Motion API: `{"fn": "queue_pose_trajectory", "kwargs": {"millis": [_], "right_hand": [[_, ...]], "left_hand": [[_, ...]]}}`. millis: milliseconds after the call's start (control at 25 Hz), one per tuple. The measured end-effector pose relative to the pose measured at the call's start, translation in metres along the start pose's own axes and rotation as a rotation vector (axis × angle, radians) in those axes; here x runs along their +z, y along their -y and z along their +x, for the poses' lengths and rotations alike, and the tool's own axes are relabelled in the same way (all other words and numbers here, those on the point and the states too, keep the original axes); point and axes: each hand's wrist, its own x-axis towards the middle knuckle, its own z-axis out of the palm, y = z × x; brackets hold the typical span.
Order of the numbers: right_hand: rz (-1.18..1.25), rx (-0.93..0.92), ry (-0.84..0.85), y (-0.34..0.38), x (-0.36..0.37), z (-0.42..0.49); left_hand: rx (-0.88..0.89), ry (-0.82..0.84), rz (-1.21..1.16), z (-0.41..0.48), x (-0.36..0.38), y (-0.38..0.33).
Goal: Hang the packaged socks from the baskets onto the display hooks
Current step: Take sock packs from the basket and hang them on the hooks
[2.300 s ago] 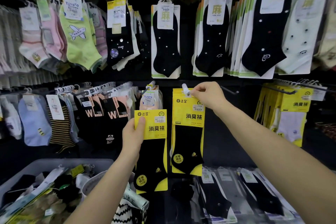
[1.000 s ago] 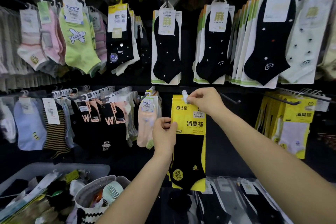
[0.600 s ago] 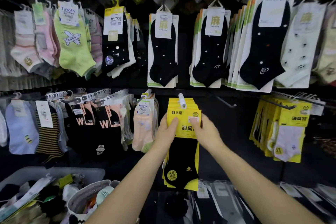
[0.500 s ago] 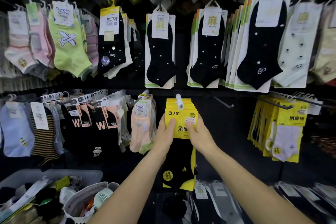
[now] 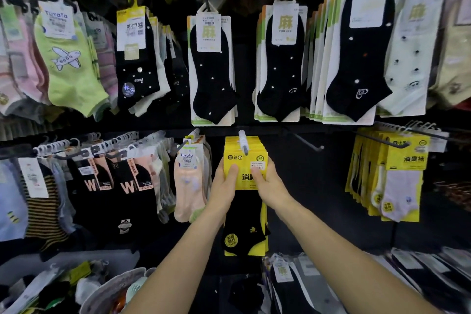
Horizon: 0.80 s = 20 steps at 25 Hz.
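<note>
- Your left hand [image 5: 224,183] grips the left edge of the front yellow card pack of black ankle socks [image 5: 245,160]. The thumb lies flat on the yellow face and the fingers curl out of sight behind it.
- Your right hand [image 5: 270,186] holds the right edge of that pack the same way, thumb across the printed characters, grip narrow and closed on the card.
- The pack hangs on the white-tipped metal display hook [image 5: 242,141], foremost in a stack of matching yellow packs. The hook's tip pokes out through the top of the card, just above your thumbs.
- Just left of the hook hangs a row of peach socks with white tags [image 5: 189,186], near your left wrist but apart from it.
- Right of the hook a bare dark metal peg [image 5: 303,141] juts out, and well beyond it hang yellow packs of white socks [image 5: 401,186].
- Above the hook hang white cards with black dotted socks [image 5: 211,71].
- Below and left of the hook, a grey round basket [image 5: 114,285] holds loose items, partly hidden by your left forearm.
</note>
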Motion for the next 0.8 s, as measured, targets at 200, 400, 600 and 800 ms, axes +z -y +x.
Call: {"fn": "queue_pose_trajectory", "kwargs": {"millis": [200, 400, 600, 800], "right_hand": [[-0.042, 0.019, 0.089, -0.021, -0.001, -0.008], [-0.141, 0.095, 0.229, -0.062, -0.014, -0.050], [-0.159, 0.351, 0.253, -0.147, -0.034, -0.152], [-0.225, 0.645, 0.329, -0.230, -0.049, -0.274]], "left_hand": [[-0.004, 0.036, 0.008, -0.013, -0.001, 0.022], [-0.116, 0.088, 0.051, -0.062, -0.012, 0.059], [-0.412, 0.080, 0.209, -0.155, -0.022, 0.124], [-0.682, 0.254, 0.312, -0.281, -0.010, 0.191]]}}
